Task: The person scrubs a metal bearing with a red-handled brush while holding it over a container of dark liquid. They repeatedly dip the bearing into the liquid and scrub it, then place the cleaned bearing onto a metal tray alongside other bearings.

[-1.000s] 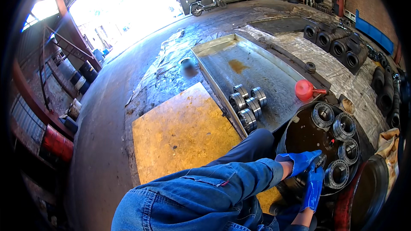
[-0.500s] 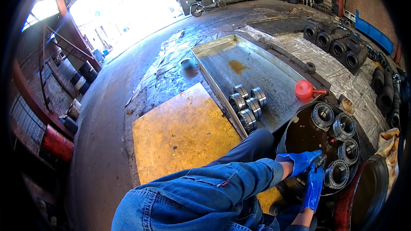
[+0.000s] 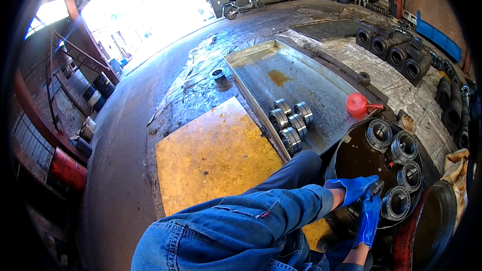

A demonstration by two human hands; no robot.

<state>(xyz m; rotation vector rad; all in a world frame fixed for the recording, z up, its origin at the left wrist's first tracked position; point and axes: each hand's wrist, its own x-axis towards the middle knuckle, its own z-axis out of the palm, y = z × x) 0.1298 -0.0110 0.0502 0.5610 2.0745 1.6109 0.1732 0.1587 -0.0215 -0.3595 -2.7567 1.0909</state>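
Note:
My left hand (image 3: pixel 357 187) and my right hand (image 3: pixel 369 222), both in blue gloves, close around a metal bearing (image 3: pixel 378 187), which they mostly cover. They work over the near edge of a round drum top or tub (image 3: pixel 346 163) with dark brown oily liquid. Just right of my fingers lies a roller bearing (image 3: pixel 396 203). Further bearings curve along the right rim: one (image 3: pixel 409 177) beside it, another (image 3: pixel 403 147) beyond, and one (image 3: pixel 378 135) at the far side. A small red object (image 3: pixel 390 165) shows among them.
A shallow metal tray (image 3: pixel 321 80) holds several shiny bearings (image 3: pixel 291 124) and a red vessel with a handle (image 3: pixel 356 106). A yellow board (image 3: pixel 216 155) lies to its left. A red-rimmed drum (image 3: pixel 434 226) stands near right. Large dark rings (image 3: pixel 396 56) line the far right.

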